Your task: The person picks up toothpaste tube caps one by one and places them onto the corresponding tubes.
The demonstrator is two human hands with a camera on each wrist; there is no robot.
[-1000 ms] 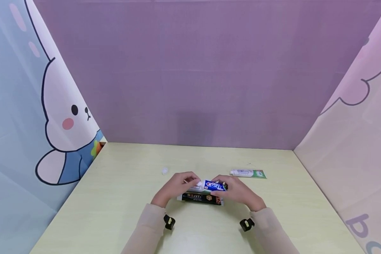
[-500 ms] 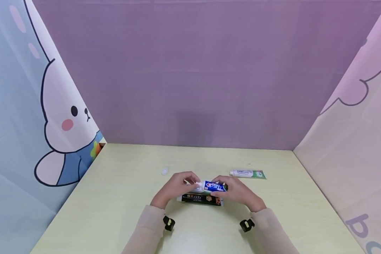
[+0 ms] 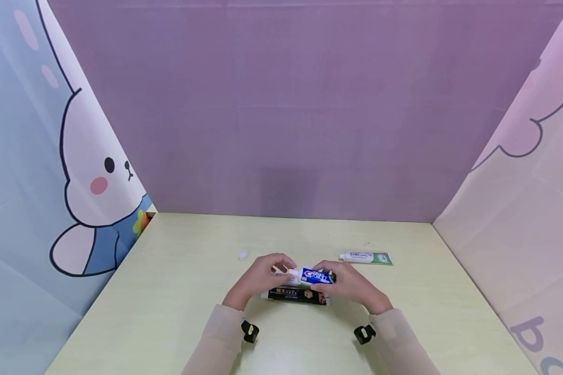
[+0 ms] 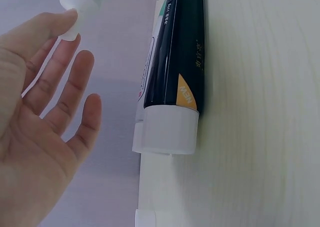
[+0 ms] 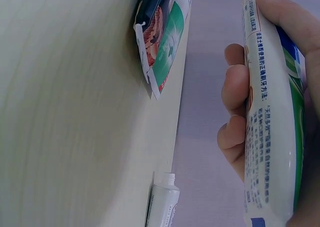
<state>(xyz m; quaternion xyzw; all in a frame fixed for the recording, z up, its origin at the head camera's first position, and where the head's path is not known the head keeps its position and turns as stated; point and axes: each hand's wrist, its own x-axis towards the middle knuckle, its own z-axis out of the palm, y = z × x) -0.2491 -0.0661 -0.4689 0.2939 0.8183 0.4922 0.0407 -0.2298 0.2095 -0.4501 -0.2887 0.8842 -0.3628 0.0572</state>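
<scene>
A blue, white and green toothpaste tube point(image 3: 317, 276) is held above the table, lying roughly sideways between both hands. My right hand point(image 3: 349, 278) grips its body, fingers curled round it, as the right wrist view shows up close. At its other end, my left hand point(image 3: 264, 274) pinches the white tip point(image 4: 73, 31) between thumb and fingers; the other fingers are spread loosely. Just below lies a black toothpaste tube point(image 3: 297, 295) with a white cap point(image 4: 170, 129). Beside it, partly hidden, is a white and green toothpaste tube point(image 5: 170, 47).
Another white and green toothpaste tube point(image 3: 366, 258) lies at the back right; its threaded nozzle point(image 5: 168, 179) is bare. A small white cap point(image 3: 243, 254) lies on the table point(image 3: 178, 291), left of the hands. A purple cloth point(image 3: 281, 104) stands behind the table, with printed cloths at both sides.
Both hands stay in almost the same place on the held toothpaste tube. The tubes and the small cap on the table have not moved; the view shifts very slightly.
</scene>
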